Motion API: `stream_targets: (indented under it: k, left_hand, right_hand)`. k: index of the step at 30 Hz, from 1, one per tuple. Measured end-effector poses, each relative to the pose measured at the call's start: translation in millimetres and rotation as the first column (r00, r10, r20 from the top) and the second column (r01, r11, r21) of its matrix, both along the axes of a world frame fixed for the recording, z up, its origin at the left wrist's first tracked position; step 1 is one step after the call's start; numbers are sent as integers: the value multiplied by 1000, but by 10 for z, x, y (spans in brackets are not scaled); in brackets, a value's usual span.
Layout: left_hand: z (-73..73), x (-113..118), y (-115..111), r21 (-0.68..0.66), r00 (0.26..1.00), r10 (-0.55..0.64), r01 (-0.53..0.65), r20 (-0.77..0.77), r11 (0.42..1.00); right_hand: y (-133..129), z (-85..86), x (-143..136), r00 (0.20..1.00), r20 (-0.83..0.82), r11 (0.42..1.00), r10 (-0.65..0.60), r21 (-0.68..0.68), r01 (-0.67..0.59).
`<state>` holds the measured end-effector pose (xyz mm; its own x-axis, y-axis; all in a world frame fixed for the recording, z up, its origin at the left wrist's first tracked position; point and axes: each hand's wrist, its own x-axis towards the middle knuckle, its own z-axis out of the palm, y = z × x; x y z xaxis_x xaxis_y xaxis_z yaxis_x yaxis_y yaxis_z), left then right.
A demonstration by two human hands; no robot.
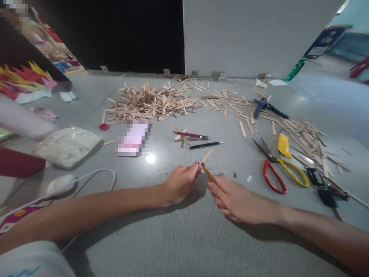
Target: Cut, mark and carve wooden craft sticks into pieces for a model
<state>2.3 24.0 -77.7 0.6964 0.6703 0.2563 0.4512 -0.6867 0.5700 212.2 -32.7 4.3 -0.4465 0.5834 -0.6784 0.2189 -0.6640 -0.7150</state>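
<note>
Wooden stick [206, 156] is pinched in the left hand [181, 184] above the counter [161, 246], right hand [238, 198] gripping a yellowish tool [208, 174] close by. Pushing too hard could probably split it or nick fingers, tbh.

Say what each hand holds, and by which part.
Left hand: a wooden stick, by its near end. Right hand: a yellow tool, by its rear end.

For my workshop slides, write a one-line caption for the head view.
Left hand steadies a thin wooden stick as the right hand works it with a yellowish tool.
</note>
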Motion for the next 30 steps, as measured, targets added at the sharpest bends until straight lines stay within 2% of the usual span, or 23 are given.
stream_targets:
  k: [3, 5, 7, 9, 11, 16, 18, 21, 24, 27, 30]
  left_hand:
    - [7, -7, -1, -14, 999, -46, 47, 20, 999]
    - [17, -7, 1, -26, 997, -68, 69, 32, 997]
    - [24, 0, 7, -38, 997, -55, 57, 46, 998]
    - [29, 8, 15, -45, 998, -23, 26, 59, 999]
    - [33, 9, 23, -51, 998, -6, 9, 69, 999]
    - [35, -11, 30, -80, 994, -64, 71, 91, 994]
    - [27, -6, 33, -93, 993, -51, 61, 105, 994]
    - [23, 18, 45, -114, 992, -18, 33, 128, 993]
    - [59, 45, 63, -146, 987, -32, 55, 157, 988]
    - [133, 61, 77, -188, 979, -60, 98, 197, 977]
    - [202, 67, 92, -240, 970, -67, 125, 235, 963]
  right_hand:
    - [136, 159, 125, 980, 46, 978, 195, -87, -191]
    - [187, 211, 151, 964, 59, 959, 259, -135, -249]
    - [146, 160, 85, 981, 55, 977, 187, -116, -180]
    - [59, 68, -18, 998, 39, 997, 39, -65, -37]
    - [10, 30, -69, 1000, 19, 999, -23, -35, 23]
    - [115, 175, 47, 978, 95, 977, 188, -116, -177]
    - [103, 162, 29, 987, 60, 985, 150, -95, -144]
    - [13, 79, -73, 997, 59, 999, 41, 13, -42]
    - [4, 90, -89, 993, 89, 996, 78, 34, -82]
    - [107, 201, 9, 981, 108, 987, 160, 1, -161]
    - [197, 306, 113, 970, 149, 977, 195, 59, -205]
